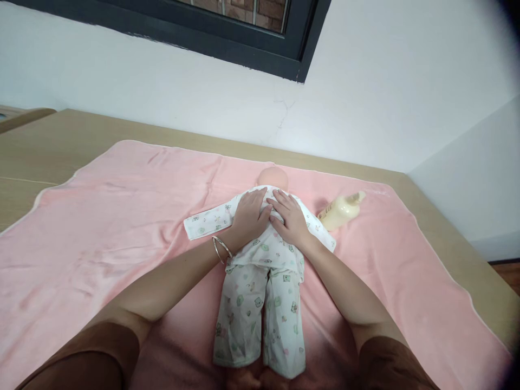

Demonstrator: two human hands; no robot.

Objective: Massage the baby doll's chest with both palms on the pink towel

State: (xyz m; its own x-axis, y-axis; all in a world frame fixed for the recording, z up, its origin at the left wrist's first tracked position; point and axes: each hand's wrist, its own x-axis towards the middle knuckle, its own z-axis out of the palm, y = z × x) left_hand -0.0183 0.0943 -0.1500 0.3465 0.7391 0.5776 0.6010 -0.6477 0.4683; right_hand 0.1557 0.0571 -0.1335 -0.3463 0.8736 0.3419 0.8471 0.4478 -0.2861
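Note:
A baby doll (273,176) lies on a pink blanket, its head toward the wall and its legs toward me. It wears a white printed top (260,250) and matching trousers (241,319); the sleeves spread out to both sides. Flat on the upper part of the top rests my left hand (251,214), fingers stretched out, with a bangle on the wrist. My right hand (290,219) lies beside it, also flat with fingers spread, the thumbs close together. No face shows on the doll's head. Neither hand grips anything.
A cream pump bottle (341,210) lies on its side by the doll's right-hand sleeve. The pink blanket (122,216) covers much of a wooden table (93,127). Behind stands a white wall (227,97) with a dark-framed window (244,46).

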